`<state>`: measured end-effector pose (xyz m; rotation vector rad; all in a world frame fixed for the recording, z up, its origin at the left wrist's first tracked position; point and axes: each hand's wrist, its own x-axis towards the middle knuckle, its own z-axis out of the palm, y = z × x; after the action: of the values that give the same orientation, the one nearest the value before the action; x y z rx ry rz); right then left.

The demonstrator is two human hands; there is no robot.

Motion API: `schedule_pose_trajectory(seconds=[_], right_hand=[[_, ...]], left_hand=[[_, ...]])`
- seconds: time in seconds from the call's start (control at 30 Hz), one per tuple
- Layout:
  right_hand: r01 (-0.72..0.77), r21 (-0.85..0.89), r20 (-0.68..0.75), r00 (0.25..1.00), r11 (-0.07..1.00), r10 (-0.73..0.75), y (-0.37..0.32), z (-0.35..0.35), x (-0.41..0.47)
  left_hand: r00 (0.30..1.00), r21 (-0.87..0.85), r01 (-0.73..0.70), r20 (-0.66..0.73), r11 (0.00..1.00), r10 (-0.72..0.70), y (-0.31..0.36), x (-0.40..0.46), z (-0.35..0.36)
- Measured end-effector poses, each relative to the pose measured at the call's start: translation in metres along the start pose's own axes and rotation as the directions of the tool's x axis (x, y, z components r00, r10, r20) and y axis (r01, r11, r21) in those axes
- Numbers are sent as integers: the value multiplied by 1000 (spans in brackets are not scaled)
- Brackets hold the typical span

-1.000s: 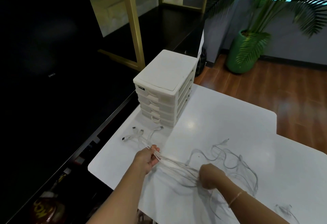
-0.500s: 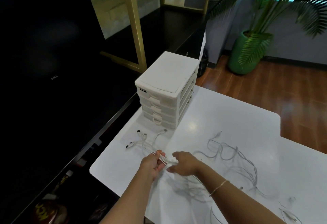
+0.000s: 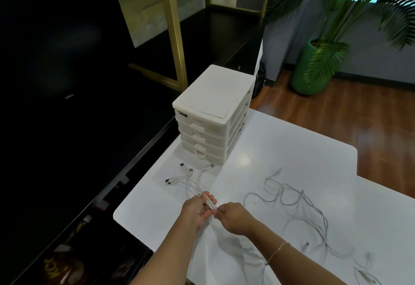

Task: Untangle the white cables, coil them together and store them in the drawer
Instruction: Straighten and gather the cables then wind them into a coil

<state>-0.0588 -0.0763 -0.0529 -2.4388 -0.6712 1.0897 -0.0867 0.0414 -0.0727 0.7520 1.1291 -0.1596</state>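
Head view: a person leans over a white table (image 3: 280, 149), both hands working close together near its front left corner.
Left hand (image 3: 197, 211): fingers curled around a flat bundle of white cables (image 3: 210, 202), the strands lying side by side across the palm.
Right hand (image 3: 234, 218): touching the left, thumb and fingertips pinching the same bundle just where it leaves the other hand; a thin gold bracelet (image 3: 278, 250) sits on the wrist.
Plug ends (image 3: 188, 173): short lengths fan out from the left hand toward the drawers, each tipped with a small metal plug, lying flat on the table.
Loose cable: thin, soft, tangled loops (image 3: 289, 197) sprawl over the table to the right of the hands and trail toward the near edge.
Drawer unit (image 3: 213, 113): cream plastic, boxy with rounded corners, four shallow drawers with moulded handles, all pushed in, standing at the far left of the table, just beyond the plug ends.
Table surface: smooth, glossy, rounded corners.
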Motion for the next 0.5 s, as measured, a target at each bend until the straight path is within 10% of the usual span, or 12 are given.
schedule_pose_trajectory(seconds=[0.5], right_hand=[[-182, 442, 51, 983, 878, 178, 1, -13, 4]], left_hand=[[1000, 23, 8, 2, 1000, -8, 0, -2, 1]])
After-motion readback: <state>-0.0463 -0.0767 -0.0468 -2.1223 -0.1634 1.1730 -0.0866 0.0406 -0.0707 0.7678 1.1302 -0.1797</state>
